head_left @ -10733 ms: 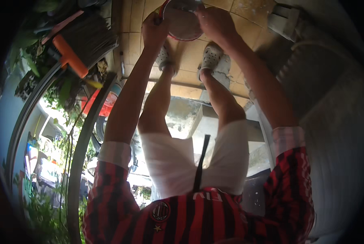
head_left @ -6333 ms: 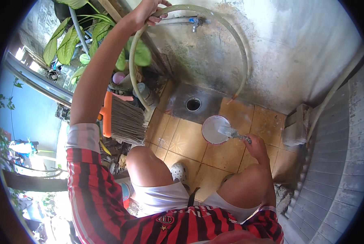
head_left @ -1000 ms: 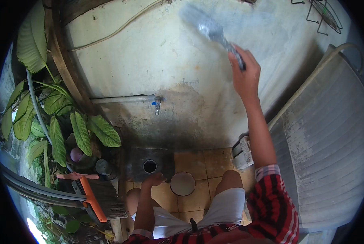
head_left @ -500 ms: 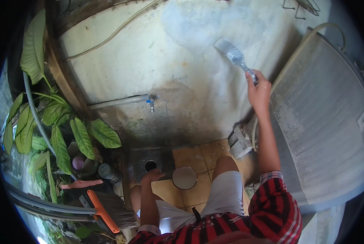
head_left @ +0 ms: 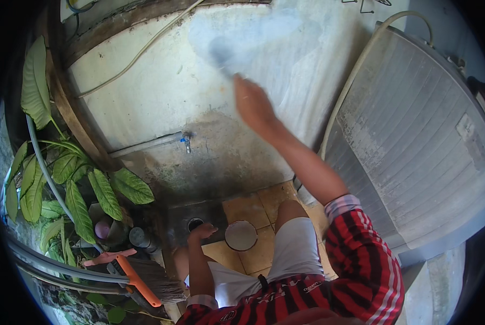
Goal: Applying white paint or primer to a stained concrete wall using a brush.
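Observation:
My right hand [head_left: 253,105] is closed around the handle of a paintbrush [head_left: 220,50], with the arm stretched out to the upper wall. Motion blurs the brush; its broad head is at a pale bluish patch on the whitish wall [head_left: 145,97]. Low by my left knee, my left hand [head_left: 202,232] hangs with its fingers loosely out and nothing seen in them. Just beyond it is a round dark opening [head_left: 194,222] in a dark slab. A round tub [head_left: 241,236] of whitish liquid stands on the tan tiles between my legs, right of that hand.
A blue-handled tap [head_left: 186,142] on a pipe juts from the wall's lower part. Leafy plants [head_left: 80,200], a broom with an orange head [head_left: 138,280] and grey hoses crowd the left side. A large grey ribbed panel [head_left: 410,130] with a hose along its edge stands at the right.
My right hand has swept the paintbrush leftward and slightly up across the wall. The view has shifted a little, and my left hand stays by the knee.

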Action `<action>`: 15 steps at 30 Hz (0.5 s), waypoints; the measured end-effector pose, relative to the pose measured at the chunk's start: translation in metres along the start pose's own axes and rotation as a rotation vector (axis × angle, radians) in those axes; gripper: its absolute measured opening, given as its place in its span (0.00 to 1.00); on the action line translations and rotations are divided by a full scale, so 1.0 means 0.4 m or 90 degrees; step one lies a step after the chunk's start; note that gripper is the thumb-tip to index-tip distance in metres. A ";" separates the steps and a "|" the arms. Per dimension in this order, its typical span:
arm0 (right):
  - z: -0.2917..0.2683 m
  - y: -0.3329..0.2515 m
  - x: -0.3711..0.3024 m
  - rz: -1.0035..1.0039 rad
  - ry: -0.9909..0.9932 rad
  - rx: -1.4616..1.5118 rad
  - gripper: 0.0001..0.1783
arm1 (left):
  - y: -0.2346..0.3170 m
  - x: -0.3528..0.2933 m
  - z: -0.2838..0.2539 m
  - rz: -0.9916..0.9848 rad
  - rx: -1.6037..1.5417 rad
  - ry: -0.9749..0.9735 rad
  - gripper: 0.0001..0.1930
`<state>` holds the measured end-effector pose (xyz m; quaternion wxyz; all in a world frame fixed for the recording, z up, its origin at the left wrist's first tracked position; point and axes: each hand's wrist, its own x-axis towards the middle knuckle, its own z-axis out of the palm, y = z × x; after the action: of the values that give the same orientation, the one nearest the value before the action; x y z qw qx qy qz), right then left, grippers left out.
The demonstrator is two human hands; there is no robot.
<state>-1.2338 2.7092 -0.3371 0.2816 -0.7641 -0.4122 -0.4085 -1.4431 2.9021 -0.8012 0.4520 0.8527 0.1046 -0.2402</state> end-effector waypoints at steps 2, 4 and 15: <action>-0.008 -0.084 0.016 -0.009 -0.036 0.083 0.12 | -0.036 0.002 -0.004 -0.025 0.034 -0.020 0.24; -0.032 -0.115 0.030 0.044 -0.105 0.250 0.09 | -0.049 0.003 -0.003 -0.045 0.067 -0.048 0.24; -0.320 0.248 -0.009 0.258 0.148 -0.092 0.07 | -0.016 -0.043 -0.007 -0.043 0.028 -0.005 0.26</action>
<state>-1.1999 2.5599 -0.2845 0.3480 -0.7970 -0.1852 -0.4576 -1.4594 2.9088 -0.7958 0.4254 0.8573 0.1262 -0.2610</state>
